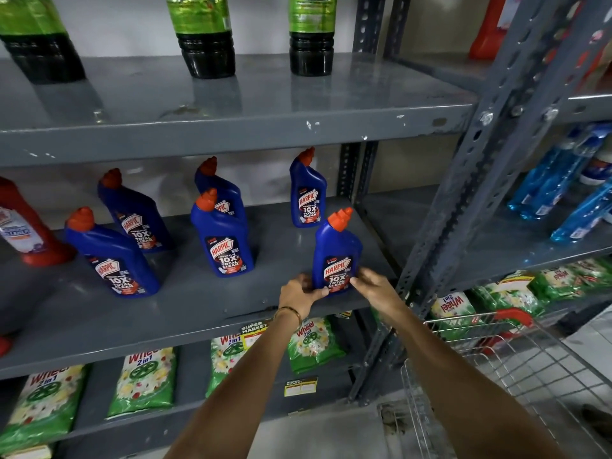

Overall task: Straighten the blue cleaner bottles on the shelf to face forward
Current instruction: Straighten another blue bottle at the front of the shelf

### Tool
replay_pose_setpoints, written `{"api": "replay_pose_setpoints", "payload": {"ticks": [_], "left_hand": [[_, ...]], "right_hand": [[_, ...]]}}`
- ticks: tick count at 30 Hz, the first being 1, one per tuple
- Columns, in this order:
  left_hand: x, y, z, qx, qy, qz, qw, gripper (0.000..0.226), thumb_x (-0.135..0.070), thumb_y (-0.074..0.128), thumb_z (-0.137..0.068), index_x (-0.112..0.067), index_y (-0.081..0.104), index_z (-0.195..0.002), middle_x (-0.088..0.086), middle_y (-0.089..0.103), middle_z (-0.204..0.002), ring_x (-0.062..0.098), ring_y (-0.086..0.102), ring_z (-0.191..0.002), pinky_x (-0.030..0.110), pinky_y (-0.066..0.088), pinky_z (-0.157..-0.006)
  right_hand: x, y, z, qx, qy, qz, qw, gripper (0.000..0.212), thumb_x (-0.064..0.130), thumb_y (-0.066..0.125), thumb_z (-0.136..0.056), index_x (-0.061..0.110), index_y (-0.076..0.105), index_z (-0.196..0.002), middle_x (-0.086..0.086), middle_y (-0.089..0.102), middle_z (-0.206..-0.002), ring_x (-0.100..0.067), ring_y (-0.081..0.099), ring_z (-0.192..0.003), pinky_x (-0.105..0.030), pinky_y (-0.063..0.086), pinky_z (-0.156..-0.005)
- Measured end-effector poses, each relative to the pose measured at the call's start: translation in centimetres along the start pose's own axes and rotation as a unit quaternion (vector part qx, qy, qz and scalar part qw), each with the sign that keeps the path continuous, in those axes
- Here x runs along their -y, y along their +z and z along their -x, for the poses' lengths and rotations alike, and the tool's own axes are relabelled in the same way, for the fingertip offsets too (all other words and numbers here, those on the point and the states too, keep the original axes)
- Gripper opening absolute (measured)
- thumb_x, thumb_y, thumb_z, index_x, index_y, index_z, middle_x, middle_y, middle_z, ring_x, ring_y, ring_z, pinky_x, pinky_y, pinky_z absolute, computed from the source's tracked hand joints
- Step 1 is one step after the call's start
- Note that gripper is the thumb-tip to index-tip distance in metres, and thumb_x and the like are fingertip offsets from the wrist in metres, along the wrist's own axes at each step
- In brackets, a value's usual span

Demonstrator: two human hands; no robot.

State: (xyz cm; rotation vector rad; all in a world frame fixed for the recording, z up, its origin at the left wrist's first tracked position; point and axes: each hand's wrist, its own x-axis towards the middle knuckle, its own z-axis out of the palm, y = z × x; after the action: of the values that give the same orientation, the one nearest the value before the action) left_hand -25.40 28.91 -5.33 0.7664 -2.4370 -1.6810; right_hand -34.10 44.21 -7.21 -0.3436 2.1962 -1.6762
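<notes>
Several blue cleaner bottles with orange caps stand on the grey middle shelf (185, 313). The front right bottle (336, 246) stands upright near the shelf's front edge with its label toward me. My left hand (299, 298) grips its base from the left and my right hand (372, 284) grips it from the right. Behind it stands another bottle (308, 190), label forward. A middle pair (223, 236) stands one behind the other. Two more bottles (112, 253) are at the left, with their labels facing me.
A red bottle (28, 226) stands at the shelf's left end. Dark bottles with green labels (205, 38) fill the shelf above. Green detergent packs (145, 379) lie below. A grey upright post (463, 193) rises at right, with a wire shopping trolley (496, 359) beside it.
</notes>
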Motion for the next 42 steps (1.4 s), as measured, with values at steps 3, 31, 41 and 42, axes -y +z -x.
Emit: {"api": "replay_pose_setpoints", "payload": {"ticks": [3, 31, 41, 42], "left_hand": [[1.1, -2.0, 0.1, 0.009, -0.014, 0.019, 1.0, 0.054, -0.017, 0.073, -0.076, -0.001, 0.052, -0.123, 0.018, 0.062, -0.125, 0.027, 0.058, -0.115, 0.029, 0.045, -0.098], [7.2, -21.0, -3.5, -0.02, -0.035, 0.038, 0.998, 0.068, -0.029, 0.061, -0.086, -0.007, 0.029, -0.142, 0.016, 0.04, -0.146, 0.029, 0.041, -0.133, 0.042, 0.037, -0.11], [6.6, -19.4, -4.1, -0.064, 0.008, 0.027, 0.998, 0.04, -0.017, 0.064, -0.084, -0.004, 0.054, -0.12, 0.013, 0.064, -0.121, 0.027, 0.059, -0.111, 0.028, 0.045, -0.088], [6.6, -19.3, -3.9, -0.076, 0.009, 0.025, 0.997, 0.039, -0.019, 0.064, -0.084, -0.003, 0.054, -0.119, 0.014, 0.064, -0.12, 0.027, 0.059, -0.11, 0.027, 0.045, -0.085]], "right_hand": [[0.0, 0.8, 0.8, -0.05, 0.009, -0.01, 0.999, 0.042, 0.004, 0.056, -0.087, -0.003, 0.047, -0.127, -0.022, 0.057, -0.127, -0.019, 0.053, -0.108, -0.014, 0.049, -0.078], [7.8, 22.5, -3.3, 0.028, -0.006, -0.061, 0.998, 0.06, 0.013, 0.056, -0.088, 0.016, 0.029, -0.142, -0.008, 0.046, -0.14, -0.018, 0.048, -0.122, -0.025, 0.046, -0.096], [7.1, 22.0, -4.4, 0.025, -0.021, -0.063, 0.997, 0.037, 0.006, 0.052, -0.089, 0.004, 0.048, -0.126, -0.023, 0.055, -0.129, -0.03, 0.054, -0.115, -0.038, 0.047, -0.091], [7.1, 21.9, -4.2, 0.028, -0.02, -0.067, 0.997, 0.037, 0.006, 0.052, -0.089, 0.004, 0.048, -0.126, -0.023, 0.055, -0.129, -0.03, 0.053, -0.116, -0.034, 0.048, -0.088]]}}
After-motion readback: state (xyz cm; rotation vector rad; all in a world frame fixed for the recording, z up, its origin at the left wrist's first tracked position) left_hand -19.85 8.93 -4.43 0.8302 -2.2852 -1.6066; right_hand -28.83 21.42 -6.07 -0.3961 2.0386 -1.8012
